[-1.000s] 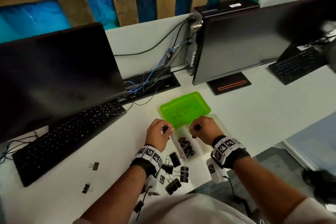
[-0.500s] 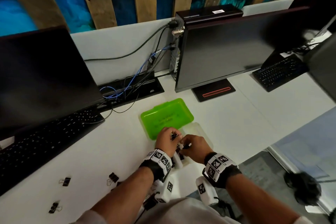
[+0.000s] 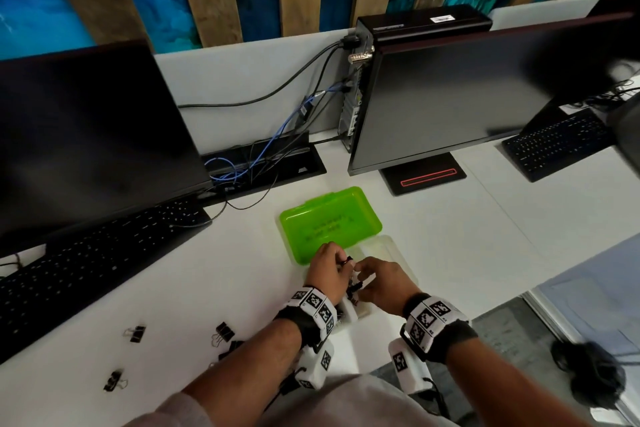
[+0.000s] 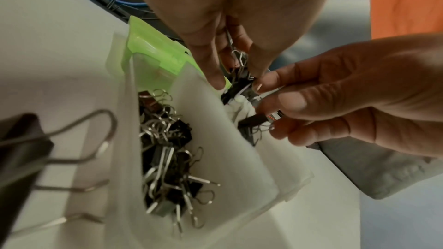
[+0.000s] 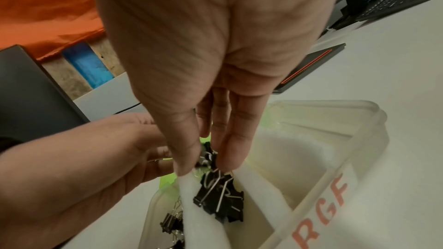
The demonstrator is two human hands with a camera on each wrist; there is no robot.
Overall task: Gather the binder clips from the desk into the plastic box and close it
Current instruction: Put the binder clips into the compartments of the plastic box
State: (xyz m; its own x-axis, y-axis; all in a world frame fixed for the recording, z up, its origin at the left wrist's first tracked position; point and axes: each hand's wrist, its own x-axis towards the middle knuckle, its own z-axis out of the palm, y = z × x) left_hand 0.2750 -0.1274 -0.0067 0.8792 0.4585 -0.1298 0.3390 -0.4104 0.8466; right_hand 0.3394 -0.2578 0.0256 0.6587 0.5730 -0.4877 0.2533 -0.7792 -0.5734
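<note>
The translucent plastic box (image 3: pixel 398 251) lies on the white desk with its green lid (image 3: pixel 329 222) folded open behind it. Both hands meet over the box's near-left part. My left hand (image 3: pixel 346 262) pinches black binder clips (image 4: pixel 239 71) between thumb and fingers. My right hand (image 3: pixel 358 276) pinches another clip (image 4: pixel 254 120) just above a compartment. One compartment holds a pile of clips (image 4: pixel 167 158); several more lie under the right fingers (image 5: pixel 220 202). Loose clips (image 3: pixel 136 333) (image 3: pixel 224 331) (image 3: pixel 114 381) lie on the desk to the left.
A keyboard (image 3: pixel 86 263) and monitor (image 3: pixel 86 135) stand at the left, with a second monitor (image 3: pixel 467 97) and its stand (image 3: pixel 426 177) behind the box. Cables run into a desk tray (image 3: pixel 263 163). The desk edge is just right of the box.
The hands, apart at the box's far side a second ago, have come together over its near-left part. The head view has shifted, so everything sits lower and further left in frame.
</note>
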